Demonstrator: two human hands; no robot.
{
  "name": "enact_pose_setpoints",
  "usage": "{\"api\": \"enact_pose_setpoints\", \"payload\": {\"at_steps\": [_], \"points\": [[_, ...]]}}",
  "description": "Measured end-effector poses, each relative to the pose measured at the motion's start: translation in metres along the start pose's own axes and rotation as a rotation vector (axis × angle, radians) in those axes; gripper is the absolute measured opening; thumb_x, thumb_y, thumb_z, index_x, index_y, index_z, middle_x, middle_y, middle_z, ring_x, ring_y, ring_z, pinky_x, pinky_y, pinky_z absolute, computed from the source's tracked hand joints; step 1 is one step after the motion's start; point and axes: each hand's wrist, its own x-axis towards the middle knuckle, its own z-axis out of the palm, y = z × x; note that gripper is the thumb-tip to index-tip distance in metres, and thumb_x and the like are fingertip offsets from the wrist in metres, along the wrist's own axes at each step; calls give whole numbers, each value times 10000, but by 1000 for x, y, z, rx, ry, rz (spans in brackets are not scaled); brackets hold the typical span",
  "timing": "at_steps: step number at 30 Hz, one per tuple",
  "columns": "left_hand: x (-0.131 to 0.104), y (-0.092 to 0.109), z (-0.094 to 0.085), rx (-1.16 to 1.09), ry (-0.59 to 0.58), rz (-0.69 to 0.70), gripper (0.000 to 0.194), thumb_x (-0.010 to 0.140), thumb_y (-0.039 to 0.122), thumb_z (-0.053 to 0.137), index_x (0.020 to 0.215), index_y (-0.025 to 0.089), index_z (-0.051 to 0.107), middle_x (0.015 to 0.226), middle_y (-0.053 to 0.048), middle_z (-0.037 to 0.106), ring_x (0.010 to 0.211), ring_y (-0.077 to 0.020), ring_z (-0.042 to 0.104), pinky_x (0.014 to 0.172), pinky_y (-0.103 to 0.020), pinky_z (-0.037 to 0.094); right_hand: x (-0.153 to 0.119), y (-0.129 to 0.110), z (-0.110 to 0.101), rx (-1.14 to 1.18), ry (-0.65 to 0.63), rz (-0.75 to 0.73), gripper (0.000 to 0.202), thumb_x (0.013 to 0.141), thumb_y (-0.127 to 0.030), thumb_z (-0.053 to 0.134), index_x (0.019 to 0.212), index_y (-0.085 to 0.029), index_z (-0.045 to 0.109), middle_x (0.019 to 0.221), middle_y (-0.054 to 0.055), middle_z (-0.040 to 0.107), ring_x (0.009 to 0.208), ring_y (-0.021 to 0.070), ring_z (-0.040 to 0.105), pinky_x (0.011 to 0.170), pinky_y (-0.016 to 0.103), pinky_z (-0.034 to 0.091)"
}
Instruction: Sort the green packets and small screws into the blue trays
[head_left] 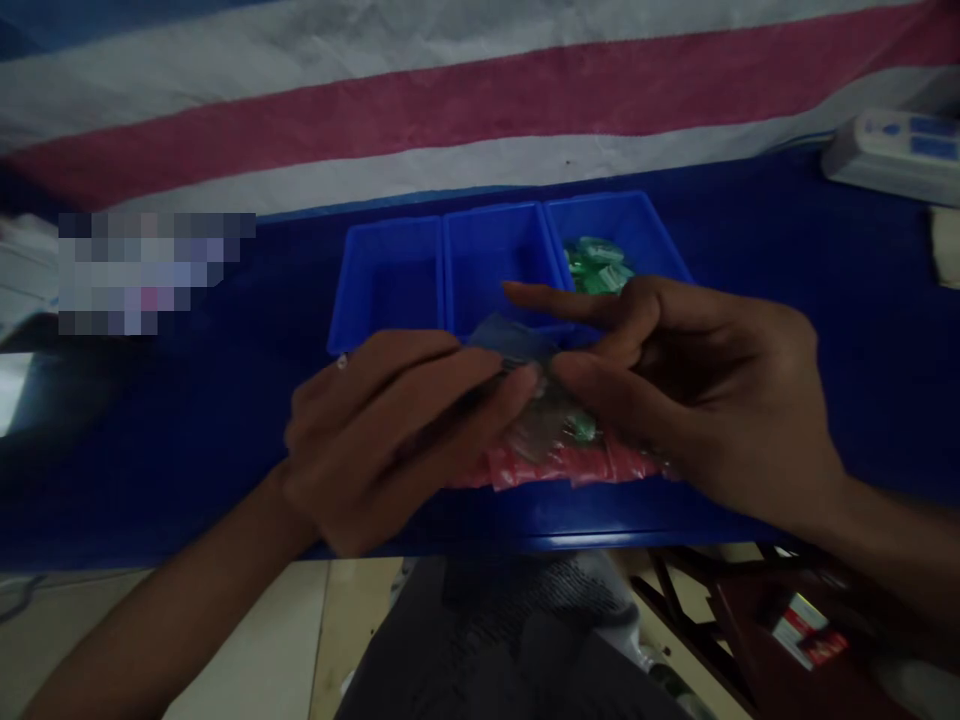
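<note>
Between both hands, over the table's front part, hangs a small clear plastic bag (541, 428). A green piece (581, 428) shows at its lower part, seemingly inside it. My left hand (397, 430) pinches the bag's upper left edge between thumb and fingers. From the other side, the thumb and a bent finger of my right hand (720, 400) grip the upper edge, with the index finger stretched out to the left. Red-and-clear plastic packets (536, 468) lie under the bag, partly hidden by my hands.
Three blue bins stand side by side behind my hands: left (341, 300), middle (495, 212) and right (664, 235). Green wrapped pieces (600, 262) lie in the right one. A white power strip (896, 155) is at the back right. A red-and-white box (806, 630) sits lower right on a stool.
</note>
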Motion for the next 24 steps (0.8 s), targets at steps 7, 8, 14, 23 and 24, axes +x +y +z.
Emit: {"api": "enact_pose_setpoints", "payload": {"at_steps": [7, 8, 14, 23, 24], "points": [[-5, -2, 8, -21, 55, 15, 251, 978, 574, 741, 1038, 339, 806, 959, -5, 809, 940, -250, 805, 681, -335, 706, -5, 1, -2, -259, -45, -147, 186, 908, -144, 829, 991, -263, 712, 999, -6, 808, 746, 160, 780, 656, 284, 670], [-1, -5, 7, -12, 60, 40, 196, 974, 524, 766, 1005, 336, 810, 940, 6, 809, 899, -235, 806, 682, -327, 703, -6, 2, -2, -327, -43, -161, 155, 927, -152, 810, 985, -261, 716, 984, -6, 807, 726, 157, 771, 656, 285, 663], [15, -16, 2, -136, 49, 127, 136, 972, 288, 810, 1091, 353, 813, 854, 73, 808, 700, -144, 780, 658, -263, 686, -2, 2, -4, -374, 39, -287, 119, 985, -156, 725, 1012, -272, 723, 838, -16, 742, 664, 138, 708, 612, 286, 624], [19, -14, 3, -673, -75, -246, 219, 987, 204, 777, 1168, 322, 812, 803, 63, 808, 649, -140, 784, 623, -205, 679, 0, 5, -14, -670, 60, -505, 232, 947, -138, 781, 1096, -316, 784, 1179, 9, 749, 939, 203, 752, 666, 351, 652], [19, -13, 4, -678, -92, -246, 174, 988, 210, 775, 1113, 315, 832, 811, 52, 813, 660, -151, 789, 628, -218, 688, -1, 4, -16, -695, 53, -476, 232, 949, -145, 781, 1095, -325, 790, 1173, 4, 762, 938, 213, 762, 682, 362, 660]]}}
